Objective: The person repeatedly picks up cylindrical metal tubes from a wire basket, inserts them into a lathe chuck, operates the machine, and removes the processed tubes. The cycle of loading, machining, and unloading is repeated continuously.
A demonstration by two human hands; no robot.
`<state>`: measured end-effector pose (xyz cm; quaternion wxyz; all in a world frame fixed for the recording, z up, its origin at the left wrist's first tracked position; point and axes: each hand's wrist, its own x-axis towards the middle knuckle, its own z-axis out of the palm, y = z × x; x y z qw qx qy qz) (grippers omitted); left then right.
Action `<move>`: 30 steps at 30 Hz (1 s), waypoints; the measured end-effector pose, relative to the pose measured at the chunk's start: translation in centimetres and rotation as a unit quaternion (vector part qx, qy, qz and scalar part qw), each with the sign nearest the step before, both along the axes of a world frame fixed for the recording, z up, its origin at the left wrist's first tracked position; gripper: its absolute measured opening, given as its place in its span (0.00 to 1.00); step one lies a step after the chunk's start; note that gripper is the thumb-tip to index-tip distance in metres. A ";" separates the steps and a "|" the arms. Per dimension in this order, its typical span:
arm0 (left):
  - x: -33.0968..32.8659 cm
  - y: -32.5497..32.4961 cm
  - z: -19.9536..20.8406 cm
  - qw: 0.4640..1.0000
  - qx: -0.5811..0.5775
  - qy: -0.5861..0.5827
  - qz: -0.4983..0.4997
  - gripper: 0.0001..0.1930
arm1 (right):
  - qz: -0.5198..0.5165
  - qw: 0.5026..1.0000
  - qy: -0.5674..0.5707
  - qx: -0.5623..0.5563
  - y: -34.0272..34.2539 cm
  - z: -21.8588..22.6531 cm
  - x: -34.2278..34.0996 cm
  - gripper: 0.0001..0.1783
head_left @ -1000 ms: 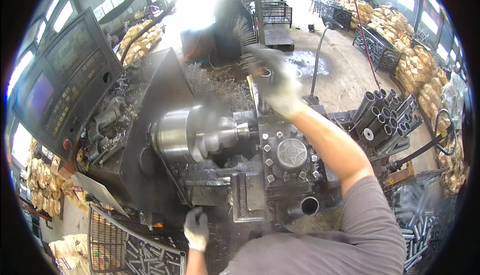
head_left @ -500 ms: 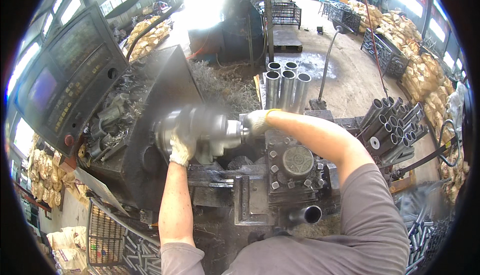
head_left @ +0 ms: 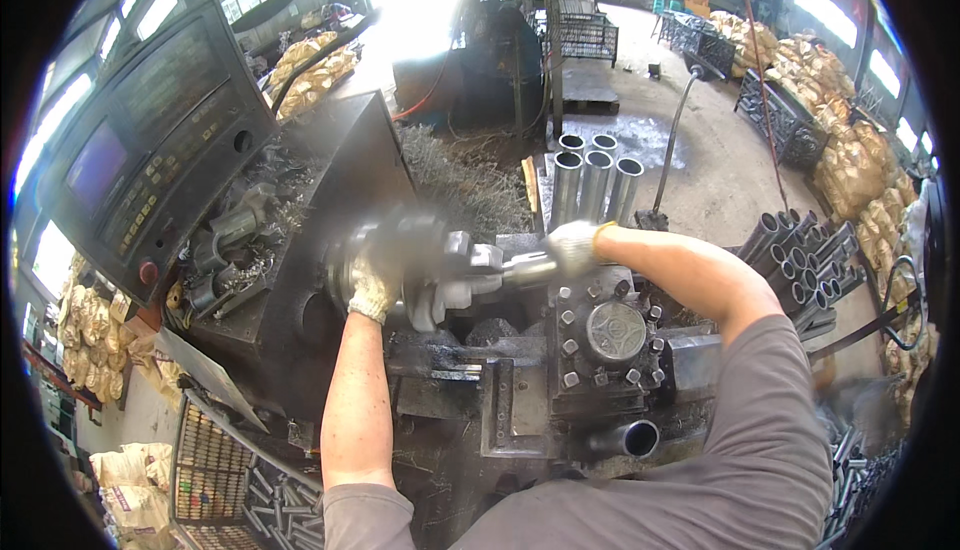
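My right hand, in a pale work glove, is closed around the outer end of a shiny metal tube. The tube's other end lies at the stepped jaws of a lathe chuck; whether it is still inside them I cannot tell. Against the near side of the chuck, my gloved left hand appears to grip the rim. Its fingertips are partly hidden and blurred. Just right of the jaws stands the square tool post, ringed with bolts, below my right forearm.
Several upright tubes stand behind the tool post, and more tubes are stacked at right. One short tube lies near my body. A control panel and metal shavings flank the headstock. A basket holds small tubes.
My right hand has moved right, away from the chuck, and more of the tube now shows between hand and jaws. My left hand stays at the chuck. The whole view has shifted slightly.
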<state>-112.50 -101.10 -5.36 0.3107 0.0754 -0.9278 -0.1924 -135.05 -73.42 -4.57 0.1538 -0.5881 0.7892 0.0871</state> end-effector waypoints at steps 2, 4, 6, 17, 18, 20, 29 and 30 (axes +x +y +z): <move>0.4 -1.1 -1.5 0.998 -0.028 0.056 0.016 0.31 | -0.030 0.983 0.183 0.015 2.7 3.6 0.4 0.21; 1.7 -1.1 -1.7 0.996 0.022 0.085 0.018 0.29 | -0.081 0.968 0.234 -0.032 4.8 6.9 2.7 0.24; 3.3 -3.1 -4.0 0.993 0.001 0.115 0.007 0.27 | -0.142 0.962 0.206 -0.114 5.4 10.5 8.5 0.26; 19.2 22.6 -10.9 0.540 0.836 -0.063 -0.076 0.24 | -0.426 0.530 -0.710 -0.184 11.3 -5.6 33.3 0.24; 19.1 22.8 -12.9 0.551 0.832 -0.066 -0.014 0.20 | -0.434 0.583 -0.670 -0.148 11.4 -6.9 33.5 0.25; 18.9 23.5 -13.5 0.545 0.837 -0.049 0.018 0.20 | -0.450 0.674 -0.581 -0.077 12.3 -9.1 34.2 0.26; 21.2 21.1 -18.3 0.381 0.923 0.042 -0.027 0.20 | -0.295 0.826 -0.472 -0.086 16.0 -14.7 32.9 0.34; 21.4 20.8 -18.8 0.399 0.917 0.013 -0.026 0.22 | -0.316 0.799 -0.508 -0.062 17.5 -13.0 32.6 0.35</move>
